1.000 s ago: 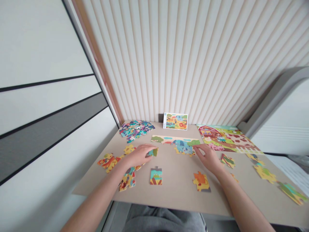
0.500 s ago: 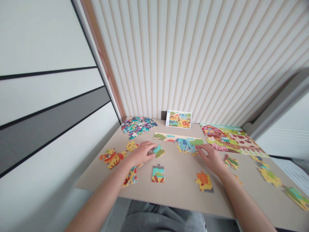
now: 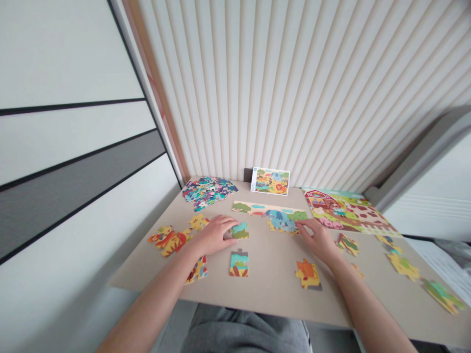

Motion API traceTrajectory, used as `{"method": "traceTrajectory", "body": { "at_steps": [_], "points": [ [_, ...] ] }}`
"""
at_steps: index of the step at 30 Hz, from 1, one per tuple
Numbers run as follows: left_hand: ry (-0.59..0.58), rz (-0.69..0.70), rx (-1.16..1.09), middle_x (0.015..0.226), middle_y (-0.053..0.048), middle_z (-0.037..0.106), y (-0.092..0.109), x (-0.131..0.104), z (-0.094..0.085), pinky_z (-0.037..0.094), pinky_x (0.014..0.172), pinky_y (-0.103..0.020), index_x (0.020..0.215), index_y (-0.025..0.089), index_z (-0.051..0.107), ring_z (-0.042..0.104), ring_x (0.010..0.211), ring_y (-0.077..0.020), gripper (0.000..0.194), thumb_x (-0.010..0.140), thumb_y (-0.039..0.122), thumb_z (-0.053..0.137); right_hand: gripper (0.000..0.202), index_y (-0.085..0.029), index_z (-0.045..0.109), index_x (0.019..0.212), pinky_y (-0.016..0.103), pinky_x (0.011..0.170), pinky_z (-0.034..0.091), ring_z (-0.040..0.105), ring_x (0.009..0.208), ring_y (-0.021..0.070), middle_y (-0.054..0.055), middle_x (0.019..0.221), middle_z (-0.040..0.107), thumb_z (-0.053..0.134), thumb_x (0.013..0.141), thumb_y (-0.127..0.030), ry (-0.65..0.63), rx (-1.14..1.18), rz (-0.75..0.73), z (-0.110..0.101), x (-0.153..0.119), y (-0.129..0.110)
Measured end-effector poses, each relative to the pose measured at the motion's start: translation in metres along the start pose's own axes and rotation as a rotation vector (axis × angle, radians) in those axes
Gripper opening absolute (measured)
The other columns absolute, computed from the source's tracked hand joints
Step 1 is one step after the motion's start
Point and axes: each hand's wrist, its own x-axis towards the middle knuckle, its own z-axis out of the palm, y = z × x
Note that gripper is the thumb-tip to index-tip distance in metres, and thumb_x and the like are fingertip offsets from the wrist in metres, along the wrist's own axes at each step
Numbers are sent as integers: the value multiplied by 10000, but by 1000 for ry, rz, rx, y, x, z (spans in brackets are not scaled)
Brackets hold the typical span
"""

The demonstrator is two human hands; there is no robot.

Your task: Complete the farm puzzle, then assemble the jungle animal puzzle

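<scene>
Trousers (image 3: 246, 331) in grey show at the bottom centre of the frame, below the near edge of the table (image 3: 270, 301). Above that edge, at lower right, a green piece (image 3: 442, 296) lies at a slant. Right of centre is an orange-and-yellow piece (image 3: 308, 275), and in the lower middle a crocodile piece (image 3: 239, 264), both flat and well apart.

Left of centre, the left hand (image 3: 220, 233) pinches a green-and-turquoise piece (image 3: 240, 231) by its left part, thumb at the lower edge and forefinger at the upper, just above the crocodile piece. Yellow and orange pieces (image 3: 171, 241) lie left of this hand. Right of centre, the right hand (image 3: 316, 239) has its fingers bent, tips at the right edge of the joined elephant section (image 3: 281, 222); whether they pinch it I cannot tell. Beside its wrist lies a red-and-green piece (image 3: 348, 244).

Farther up, a narrow joined strip (image 3: 257, 208) adjoins the elephant section. A farm puzzle (image 3: 349, 211) lies right of it, a purple-and-teal pile (image 3: 209, 191) of pieces at left. A picture card (image 3: 270, 182) leans upright at the far edge, before the pleated backdrop (image 3: 275, 88) filling the upper frame.
</scene>
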Motion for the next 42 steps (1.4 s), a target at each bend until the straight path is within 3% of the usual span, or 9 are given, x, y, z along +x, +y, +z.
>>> {"method": "traceTrajectory", "body": {
  "at_steps": [10, 15, 18, 21, 24, 27, 31, 38, 42],
  "points": [
    [39, 36, 48, 1345, -78, 685, -17, 0, 11, 472, 1123, -447, 1374, 293, 654, 602, 1277, -280, 471, 930, 447, 692, 264, -250, 742, 1078, 440, 882, 543, 701, 955, 262, 88, 997, 775, 481, 1053, -280, -65, -134, -166, -7, -1, -24],
    [118, 59, 124, 1315, -84, 704, -26, -1, 7, 472, 1123, -463, 1344, 282, 675, 634, 1220, -281, 472, 935, 517, 667, 257, -270, 734, 1115, 442, 964, 527, 698, 1020, 254, 81, 1058, 769, 486, 1052, -255, -47, -165, -179, -24, -18, -39],
    [180, 74, 166, 1288, -67, 716, -35, -6, -1, 476, 1124, -448, 1334, 293, 677, 650, 1194, -275, 488, 929, 564, 659, 258, -274, 735, 1129, 440, 981, 527, 703, 1055, 263, 79, 1086, 772, 491, 1049, -289, 28, -230, -48, -45, -40, -17],
    [213, 52, 224, 1331, -61, 697, -52, -20, -11, 449, 1154, -446, 1364, 299, 649, 635, 1236, -280, 537, 932, 619, 632, 291, -252, 746, 1133, 463, 965, 544, 708, 1080, 293, 95, 1121, 776, 498, 1036, -370, 92, -319, 156, -73, -65, 30],
    [150, 16, 277, 1375, -65, 677, -76, -41, -24, 421, 1173, -465, 1394, 294, 622, 615, 1268, -297, 598, 923, 663, 624, 404, -238, 713, 1274, 511, 1038, 520, 682, 1174, 330, 121, 1264, 741, 564, 986, -479, 29, -352, 274, -97, -88, 77],
    [85, -56, 301, 1421, -59, 655, -98, -62, -35, 425, 1164, -487, 1412, 282, 607, 591, 1302, -317, 630, 927, 683, 604, 552, -255, 657, 1389, 540, 1111, 485, 640, 1270, 352, 122, 1404, 675, 611, 936, -568, -42, -289, 307, -107, -102, 105],
    [24, -114, 265, 1469, -67, 631, -115, -77, -39, 442, 1154, -482, 1439, 269, 590, 593, 1315, -316, 639, 945, 673, 578, 598, -263, 665, 1388, 567, 1135, 471, 628, 1294, 373, 118, 1415, 671, 646, 901, -609, -57, -212, 328, -105, -106, 114],
    [37, -114, 216, 1454, -93, 644, -123, -72, -25, 468, 1147, -437, 1412, 271, 632, 621, 1311, -301, 651, 924, 700, 587, 665, -265, 618, 1440, 569, 1119, 491, 646, 1272, 368, 119, 1405, 677, 706, 873, -600, -29, -146, 357, -110, -108, 117],
    [21, -93, 243, 1487, -93, 616, -121, -68, -21, 438, 1175, -471, 1476, 268, 573, 593, 1338, -309, 667, 951, 678, 553, 674, -282, 622, 1434, 525, 989, 583, 740, 1061, 324, 111, 1369, 701, 741, 844, -584, 28, -63, 439, -123, -114, 117]
  ]
}}
